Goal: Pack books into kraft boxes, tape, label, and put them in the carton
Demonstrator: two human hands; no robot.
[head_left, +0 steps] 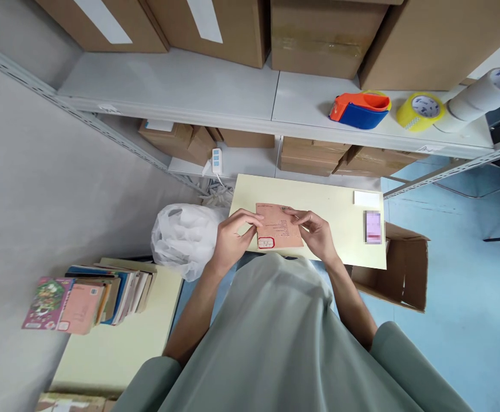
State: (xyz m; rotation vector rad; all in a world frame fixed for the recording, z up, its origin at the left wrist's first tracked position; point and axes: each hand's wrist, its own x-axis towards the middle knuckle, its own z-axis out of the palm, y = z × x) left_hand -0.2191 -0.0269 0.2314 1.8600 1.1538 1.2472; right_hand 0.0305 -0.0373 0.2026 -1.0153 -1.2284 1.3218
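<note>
Over the pale yellow table (340, 206) I hold a pink booklet (278, 229) with small print and a red-framed label at its lower left corner. My left hand (235, 237) pinches its left edge between thumb and fingers. At the opposite side my right hand (315, 232) grips the upper right edge, thumb below and fingers on top. The booklet looks closed and nearly flat; whether it touches the table I cannot tell.
Shelves with cardboard boxes (327, 46) rise ahead, bearing a tape dispenser (359, 110) and tape rolls (421, 110). A white plastic bag (185, 237) stands left, near a side table with stacked books (116, 292). An open carton (404, 269) sits right, below a blurred card (372, 227).
</note>
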